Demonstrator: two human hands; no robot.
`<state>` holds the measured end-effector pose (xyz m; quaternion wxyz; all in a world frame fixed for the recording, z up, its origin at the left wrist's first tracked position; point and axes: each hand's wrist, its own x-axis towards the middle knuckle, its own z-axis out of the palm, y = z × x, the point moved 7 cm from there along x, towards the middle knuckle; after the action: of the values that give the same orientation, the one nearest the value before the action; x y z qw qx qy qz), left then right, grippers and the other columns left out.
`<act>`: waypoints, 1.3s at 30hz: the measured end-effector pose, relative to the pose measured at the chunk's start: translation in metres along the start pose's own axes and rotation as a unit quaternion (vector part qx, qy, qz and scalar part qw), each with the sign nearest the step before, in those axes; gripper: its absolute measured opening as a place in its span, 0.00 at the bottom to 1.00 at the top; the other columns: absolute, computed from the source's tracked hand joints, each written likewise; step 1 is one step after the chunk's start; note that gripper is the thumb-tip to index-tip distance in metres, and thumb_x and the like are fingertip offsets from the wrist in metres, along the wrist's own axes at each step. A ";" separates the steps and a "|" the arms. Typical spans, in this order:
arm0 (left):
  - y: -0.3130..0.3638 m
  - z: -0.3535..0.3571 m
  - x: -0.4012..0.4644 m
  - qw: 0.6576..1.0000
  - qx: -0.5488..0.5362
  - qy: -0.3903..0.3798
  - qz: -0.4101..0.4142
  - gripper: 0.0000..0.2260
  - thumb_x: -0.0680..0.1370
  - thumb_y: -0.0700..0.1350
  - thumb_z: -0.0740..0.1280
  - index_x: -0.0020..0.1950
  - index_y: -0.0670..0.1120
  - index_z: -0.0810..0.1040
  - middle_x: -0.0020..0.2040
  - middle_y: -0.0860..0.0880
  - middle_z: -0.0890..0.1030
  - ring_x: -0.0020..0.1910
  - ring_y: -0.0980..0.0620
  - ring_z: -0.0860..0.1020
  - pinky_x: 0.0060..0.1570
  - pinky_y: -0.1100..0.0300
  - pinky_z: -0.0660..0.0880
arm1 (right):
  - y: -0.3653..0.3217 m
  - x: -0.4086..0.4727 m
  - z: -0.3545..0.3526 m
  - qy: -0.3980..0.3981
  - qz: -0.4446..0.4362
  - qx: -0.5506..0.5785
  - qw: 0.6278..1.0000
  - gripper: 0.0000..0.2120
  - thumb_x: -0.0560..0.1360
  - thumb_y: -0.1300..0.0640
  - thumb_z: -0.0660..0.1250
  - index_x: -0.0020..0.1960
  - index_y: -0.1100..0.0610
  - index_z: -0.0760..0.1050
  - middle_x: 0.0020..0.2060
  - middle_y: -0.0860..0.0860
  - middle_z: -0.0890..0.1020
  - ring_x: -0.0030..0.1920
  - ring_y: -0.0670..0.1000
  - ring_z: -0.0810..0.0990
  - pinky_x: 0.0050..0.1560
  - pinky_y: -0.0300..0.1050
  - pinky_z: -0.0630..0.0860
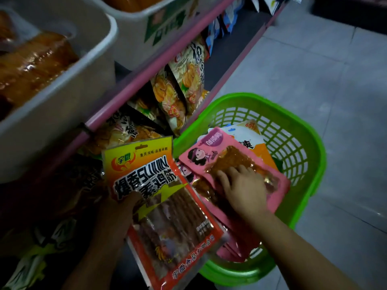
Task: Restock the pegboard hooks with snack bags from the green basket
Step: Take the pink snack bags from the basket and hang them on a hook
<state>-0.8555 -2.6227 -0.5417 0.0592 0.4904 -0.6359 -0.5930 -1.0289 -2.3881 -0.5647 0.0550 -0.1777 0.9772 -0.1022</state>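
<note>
Fingers of the right hand (244, 191) are lying flat on a pink snack bag (234, 164) inside the green basket (301, 143); the left hand (123, 206) is pinching an orange-yellow bag (163, 216) just left of it.

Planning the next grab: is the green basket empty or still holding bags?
Still holding bags. Pink snack bags and a white-orange bag lie inside the green basket, under the right hand.

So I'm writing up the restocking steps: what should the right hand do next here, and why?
Probably curl the fingers round the pink bag and lift it out. The right hand lies flat on it with nothing gripped, the bag sits on top of the pile in the green basket, and the left hand already holds the yellow and orange bag.
</note>
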 end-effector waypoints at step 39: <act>0.247 -0.238 -0.219 0.892 -0.091 0.180 0.403 0.05 0.69 0.55 0.71 0.39 0.55 0.81 0.37 0.54 0.82 0.39 0.50 0.82 0.46 0.50 0.78 | -0.242 -0.104 -0.331 -0.012 -0.199 0.636 0.745 0.08 0.68 0.50 0.68 0.37 0.56 0.77 0.24 0.42 0.80 0.26 0.38 0.76 0.29 0.30 0.71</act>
<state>-0.7242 -2.6819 -0.1610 0.4513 0.2827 -0.7007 -0.4748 -0.8987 -2.5125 -0.1819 0.1453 -0.2935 0.6274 -0.7065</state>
